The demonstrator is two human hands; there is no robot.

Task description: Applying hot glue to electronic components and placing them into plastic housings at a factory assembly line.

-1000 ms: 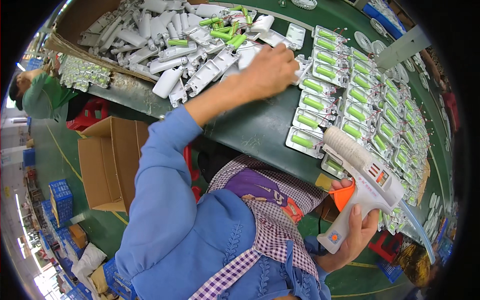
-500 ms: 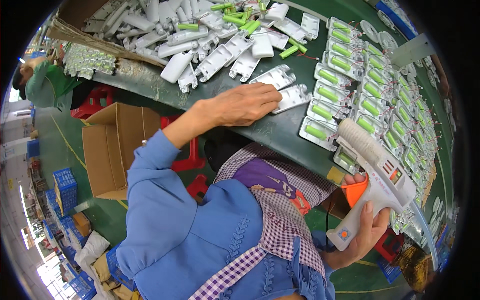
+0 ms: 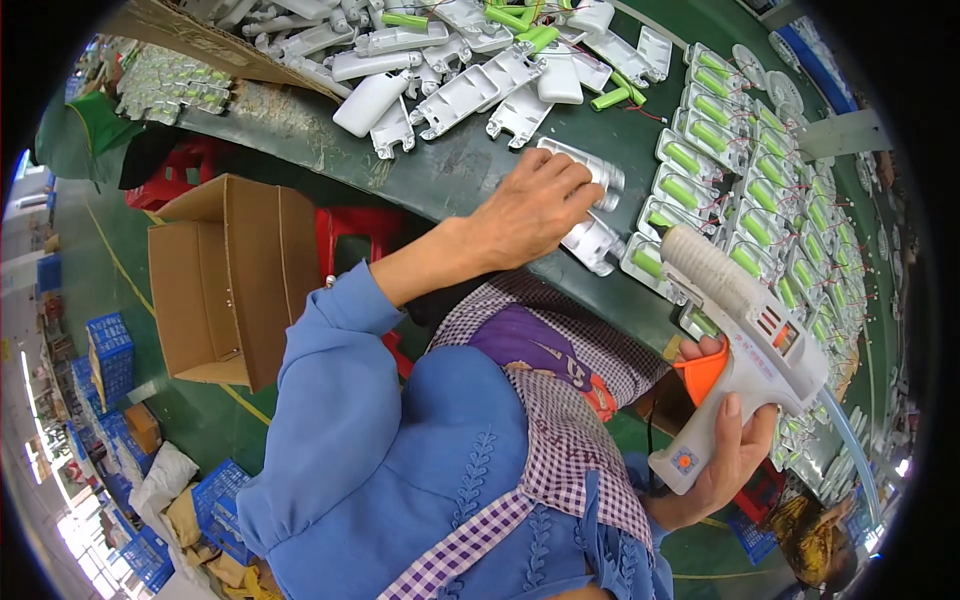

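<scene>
My left hand (image 3: 540,208) is bent over two white plastic half-shells on the green bench, its fingers curled down on them. One half-shell (image 3: 607,172) shows beyond the fingers; the other half-shell (image 3: 592,245) lies at an angle on the near side. The fingertips are partly hidden. In my right hand (image 3: 735,460) is a white glue gun (image 3: 750,365) with an orange trigger (image 3: 704,374), its nozzle pointing up and left. Close to the nozzle stand rows of white shells (image 3: 690,190), each with a green battery cell (image 3: 682,158) and thin wires.
A heap of white shells (image 3: 465,100) and loose green cells (image 3: 610,98) covers the far bench beside a cardboard box wall (image 3: 220,45). An opened carton (image 3: 225,290) and a red stool (image 3: 350,228) stand left of me. A clear hose (image 3: 850,450) trails from the gun.
My left hand has shifted right, and the nearer half-shell has turned and slid toward the bench's front edge. The glue gun stays in my right hand. The view has shifted slightly.
</scene>
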